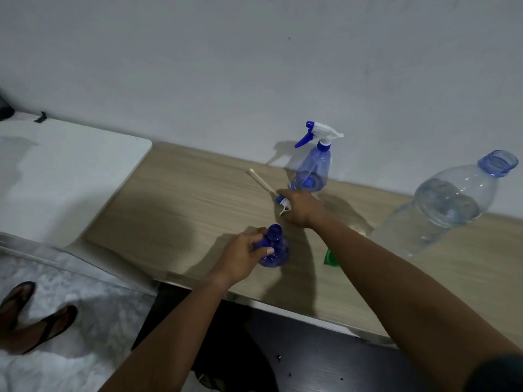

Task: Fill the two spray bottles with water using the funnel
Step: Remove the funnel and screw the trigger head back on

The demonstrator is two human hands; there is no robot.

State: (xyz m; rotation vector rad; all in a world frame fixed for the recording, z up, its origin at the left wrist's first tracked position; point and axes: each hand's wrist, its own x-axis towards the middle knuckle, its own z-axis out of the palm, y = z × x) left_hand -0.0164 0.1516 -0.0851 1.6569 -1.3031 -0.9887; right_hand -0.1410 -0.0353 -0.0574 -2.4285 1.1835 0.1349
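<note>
Left hand [243, 256] grips the neck of the open bottle [273, 250], upright near the bench [184, 205] front edge. Right hand [300, 207] holds the spray head [283, 203], its tube [260, 181] pointing far-left. Funnel [331, 258] sits just right of the bottle, under the right forearm; probably the right hand's pick.

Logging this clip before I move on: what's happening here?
A person works at a wooden table. The left hand grips the neck of an uncapped blue spray bottle near the front edge. The right hand holds the removed trigger head down on the table, beside a second spray bottle that is capped, by the wall. A green funnel shows under the right forearm, and a large open water bottle stands to the right. Nothing is being poured.
</note>
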